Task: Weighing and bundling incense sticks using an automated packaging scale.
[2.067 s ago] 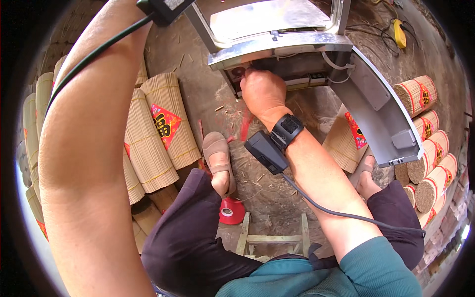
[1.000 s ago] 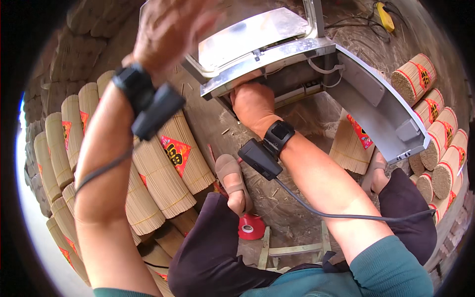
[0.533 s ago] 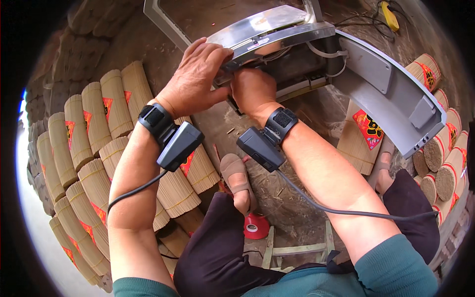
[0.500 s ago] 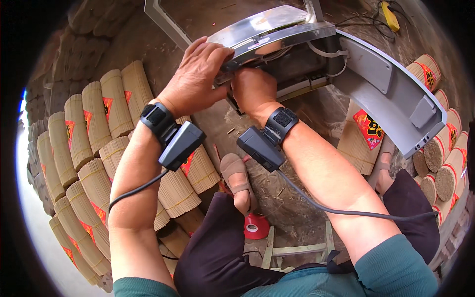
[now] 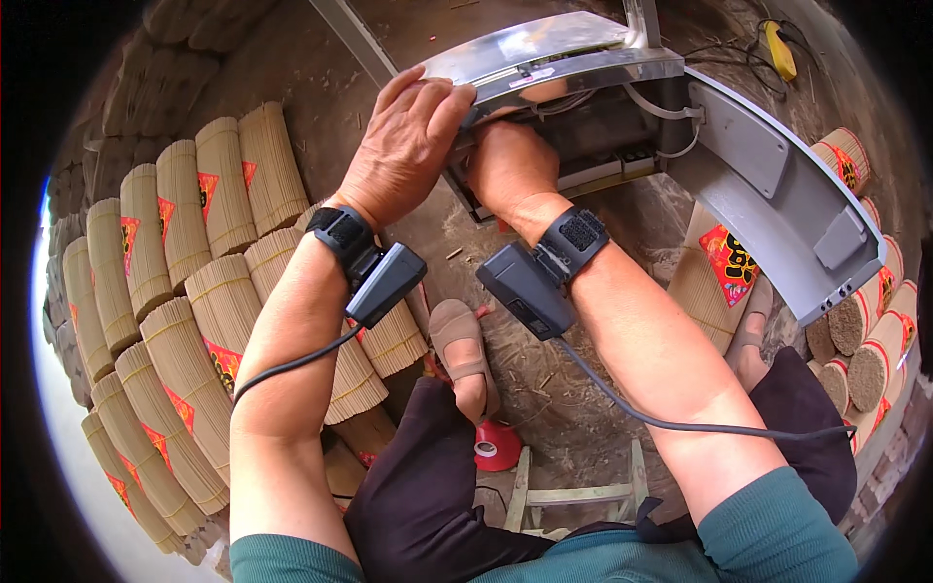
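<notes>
A metal machine housing (image 5: 544, 51) with a shiny curved top stands in front of me, its near side exposing wires and a dark interior. My left hand (image 5: 406, 141) grips the left end of this casing, fingers bent over the upper edge. Just right of it, my right hand (image 5: 512, 173) reaches into the opening below the rim. Its fingers curl inward and their tips are hidden, so what they hold cannot be seen. A curved grey cover (image 5: 777, 185) hangs open at the machine's right, joined by a pale cable (image 5: 661, 109).
Bundles of thin sticks (image 5: 185, 364) with red labels are stacked at left; more bundles (image 5: 868, 374) lie at right. One bundle (image 5: 702, 262) stands under the cover. A low wooden stool (image 5: 578, 496), a red round object (image 5: 498, 447) and a yellow object (image 5: 780, 51) with black cords are on the floor.
My left thumb, earlier stretched toward the right hand, is now out of sight. The right hand stays inside the housing. The whole view has shifted slightly.
</notes>
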A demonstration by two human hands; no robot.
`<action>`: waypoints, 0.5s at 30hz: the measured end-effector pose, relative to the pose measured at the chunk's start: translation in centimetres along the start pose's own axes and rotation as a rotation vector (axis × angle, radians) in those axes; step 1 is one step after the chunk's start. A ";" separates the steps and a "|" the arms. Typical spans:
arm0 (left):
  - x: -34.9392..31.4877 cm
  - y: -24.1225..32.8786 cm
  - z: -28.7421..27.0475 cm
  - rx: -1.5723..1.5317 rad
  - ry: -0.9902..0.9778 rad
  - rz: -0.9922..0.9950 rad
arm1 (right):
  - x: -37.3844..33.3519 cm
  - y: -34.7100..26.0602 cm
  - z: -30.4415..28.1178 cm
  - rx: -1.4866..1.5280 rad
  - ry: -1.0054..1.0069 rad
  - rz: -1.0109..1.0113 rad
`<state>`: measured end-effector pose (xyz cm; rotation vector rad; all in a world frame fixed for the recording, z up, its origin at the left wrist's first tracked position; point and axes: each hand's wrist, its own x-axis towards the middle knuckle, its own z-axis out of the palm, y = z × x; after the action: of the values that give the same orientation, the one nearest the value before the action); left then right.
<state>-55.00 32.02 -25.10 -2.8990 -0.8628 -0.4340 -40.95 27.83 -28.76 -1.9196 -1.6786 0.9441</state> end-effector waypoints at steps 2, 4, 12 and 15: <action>-0.1 0.0 0.2 0.009 0.006 -0.002 | 0.0 -0.1 0.1 -0.011 -0.002 0.027; -0.1 0.0 0.4 0.022 0.029 -0.014 | -0.1 -0.1 -0.1 0.006 0.020 0.021; 0.5 0.6 0.7 -0.024 0.139 -0.062 | -0.2 -0.1 0.3 0.024 0.075 0.033; 0.5 0.3 1.0 -0.014 0.149 -0.063 | -0.1 -0.2 0.1 0.002 0.049 0.045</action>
<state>-54.17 32.16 -25.90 -2.8144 -0.9322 -0.6548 -41.16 27.76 -28.73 -1.9703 -1.6131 0.9077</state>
